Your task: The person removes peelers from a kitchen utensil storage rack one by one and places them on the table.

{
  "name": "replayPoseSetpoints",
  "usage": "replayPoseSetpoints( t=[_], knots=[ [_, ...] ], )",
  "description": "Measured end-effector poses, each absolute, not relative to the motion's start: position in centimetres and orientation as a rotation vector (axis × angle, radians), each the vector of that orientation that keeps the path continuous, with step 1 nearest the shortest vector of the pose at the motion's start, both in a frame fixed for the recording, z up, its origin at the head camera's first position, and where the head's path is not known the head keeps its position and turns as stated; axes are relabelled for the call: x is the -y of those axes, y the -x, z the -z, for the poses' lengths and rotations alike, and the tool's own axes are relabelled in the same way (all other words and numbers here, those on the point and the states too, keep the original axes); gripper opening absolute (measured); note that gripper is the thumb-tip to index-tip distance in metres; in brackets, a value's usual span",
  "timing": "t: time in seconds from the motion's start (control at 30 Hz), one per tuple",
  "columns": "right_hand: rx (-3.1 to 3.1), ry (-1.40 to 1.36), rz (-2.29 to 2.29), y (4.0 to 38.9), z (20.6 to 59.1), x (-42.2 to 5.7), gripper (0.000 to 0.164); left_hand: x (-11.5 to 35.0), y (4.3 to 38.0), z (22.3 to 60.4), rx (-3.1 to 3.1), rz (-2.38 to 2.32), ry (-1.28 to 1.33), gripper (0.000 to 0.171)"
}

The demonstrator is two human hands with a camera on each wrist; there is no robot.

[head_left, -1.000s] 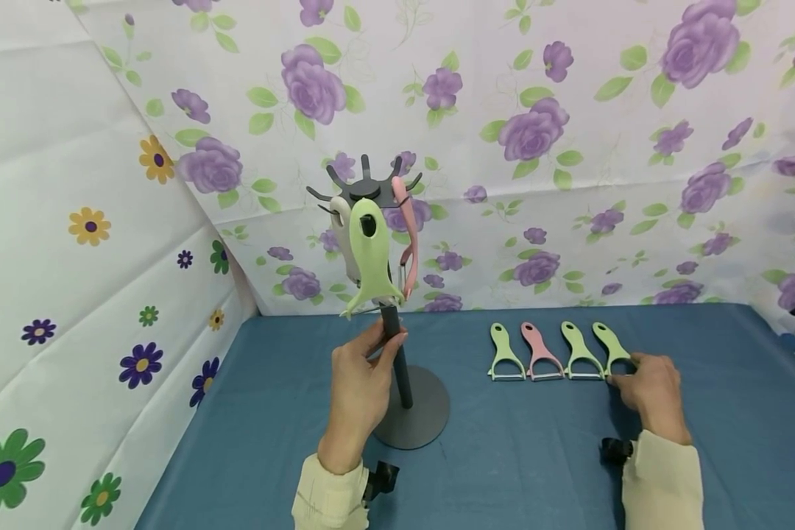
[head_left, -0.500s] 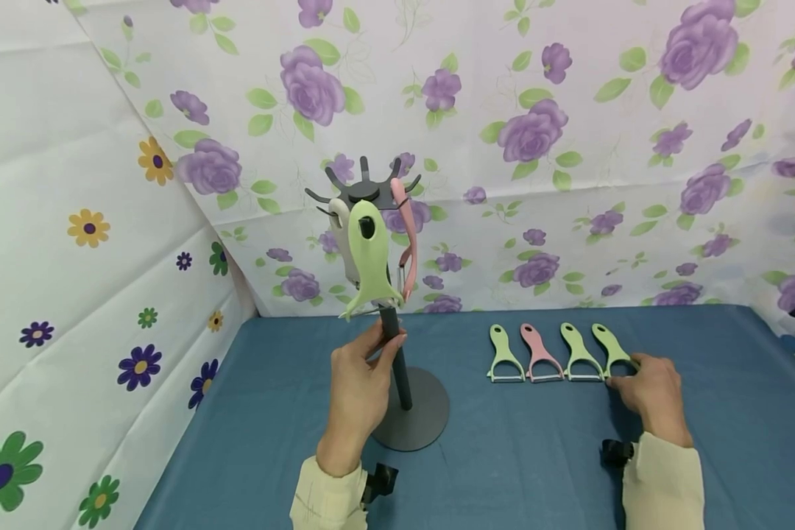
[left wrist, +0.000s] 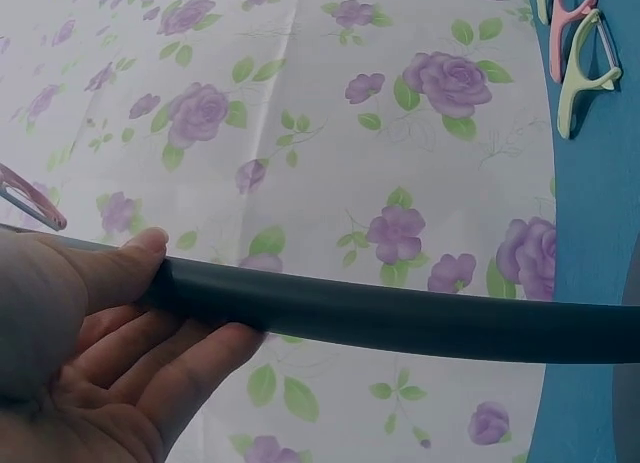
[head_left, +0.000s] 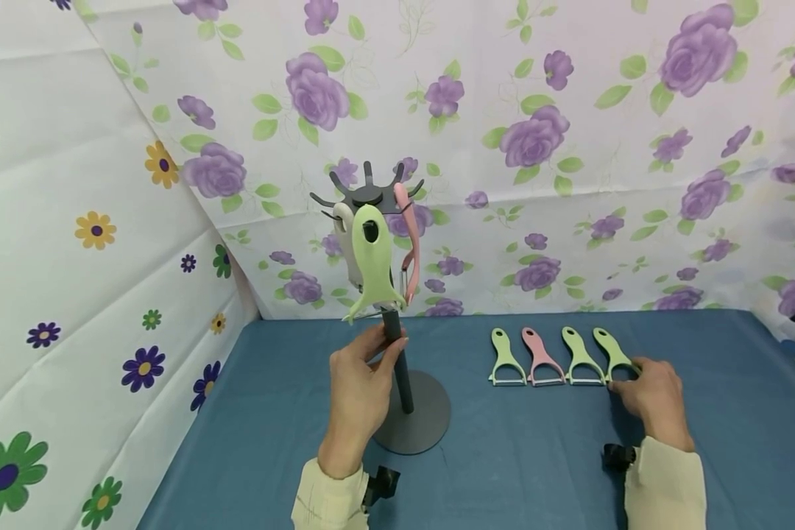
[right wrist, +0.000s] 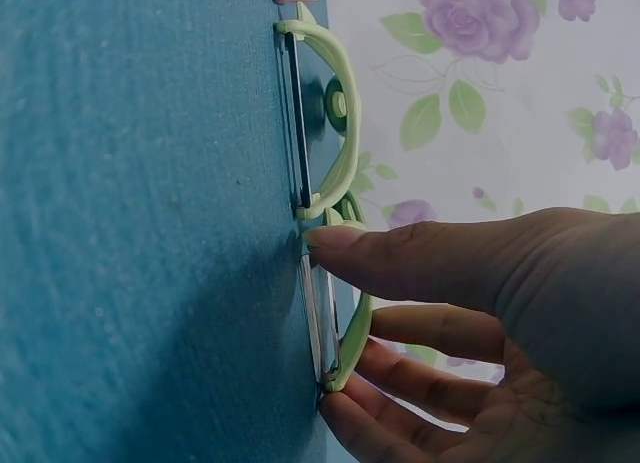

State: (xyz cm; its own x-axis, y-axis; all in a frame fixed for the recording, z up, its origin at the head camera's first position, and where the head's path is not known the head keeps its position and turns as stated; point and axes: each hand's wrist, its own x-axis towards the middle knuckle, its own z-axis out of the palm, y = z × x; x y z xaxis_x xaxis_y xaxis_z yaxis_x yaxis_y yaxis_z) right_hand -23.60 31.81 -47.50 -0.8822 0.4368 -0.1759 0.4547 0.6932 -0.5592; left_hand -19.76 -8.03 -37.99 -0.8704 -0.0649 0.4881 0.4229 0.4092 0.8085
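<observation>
My left hand (head_left: 361,379) pinches the dark pole (head_left: 403,375) of a hook stand between thumb and fingers, just under the hanging peelers. From the stand's hooks hang a light green peeler (head_left: 372,265) in front, a pink peeler (head_left: 408,224) on the right and a whitish peeler (head_left: 346,246) partly hidden behind the green one. At the right end of a row on the table, my right hand (head_left: 652,394) holds the head of a green peeler (head_left: 609,344). In the right wrist view the thumb is at one side of its frame (right wrist: 355,343), fingers at the other.
Left of the held peeler lie another green peeler (head_left: 574,344), a pink peeler (head_left: 535,344) and a further green peeler (head_left: 501,347). The stand's round base (head_left: 424,427) sits on the blue tablecloth (head_left: 503,456). Flowered sheets (head_left: 464,132) rise behind and at the left.
The head view has shifted very slightly. Both hands keep their places on the pole and the peeler.
</observation>
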Motion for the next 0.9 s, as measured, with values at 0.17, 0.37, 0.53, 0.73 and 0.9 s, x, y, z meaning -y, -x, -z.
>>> replayPoseSetpoints(
  t=[0.17, 0.37, 0.53, 0.73, 0.9],
  knots=[
    [-2.87, -0.748, 0.96, 23.57, 47.38, -31.84, 0.066, 7.93, 19.81, 38.0, 2.19, 1.465, 0.292, 0.021],
    [-2.875, -0.759, 0.948, 23.65, 47.32, -31.73, 0.065, 7.97, 19.82, 38.1, 2.204, 1.493, 0.288, 0.02],
    [-2.879, -0.756, 0.936, 23.58, 47.38, -31.89, 0.065, 8.04, 19.75, 38.34, 2.261, 1.499, 0.332, 0.024],
    [-2.91, -0.721, 0.943, 23.66, 47.14, -32.0, 0.063, 8.06, 19.66, 38.2, 2.312, 1.473, 0.407, 0.031],
    [-2.915, -0.729, 0.944, 23.67, 47.46, -31.92, 0.063, 8.22, 19.68, 38.14, 2.336, 1.479, 0.444, 0.031]
  ],
)
